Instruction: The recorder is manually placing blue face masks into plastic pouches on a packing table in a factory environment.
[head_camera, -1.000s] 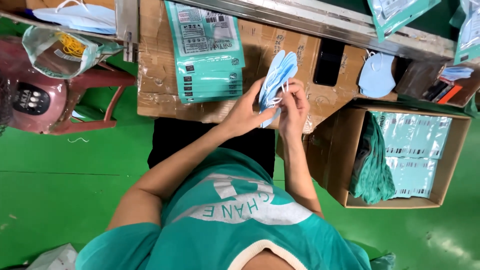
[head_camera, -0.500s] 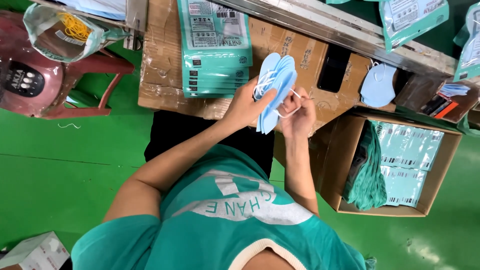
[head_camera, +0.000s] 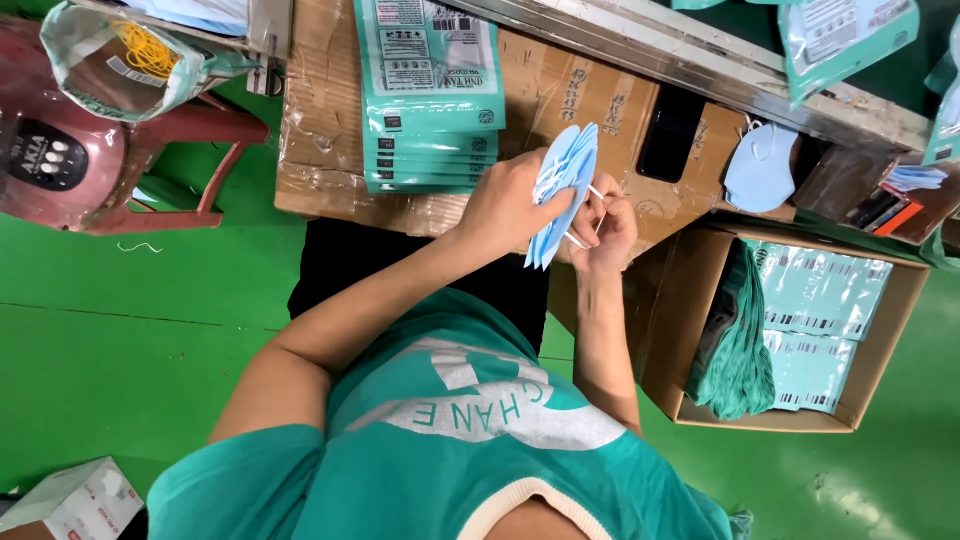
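Beside the teal pouch stack (head_camera: 432, 150), both hands grip blue masks (head_camera: 562, 190).

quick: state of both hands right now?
Left hand: closed, holding the stack of light blue face masks.
Right hand: closed, pinching the masks' white ear loops.

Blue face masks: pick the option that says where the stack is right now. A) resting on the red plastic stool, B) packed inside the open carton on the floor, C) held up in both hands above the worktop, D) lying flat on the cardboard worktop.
C: the blue face masks are gripped edge-on by the left hand, while the right hand pinches their white ear loops, above the cardboard worktop.
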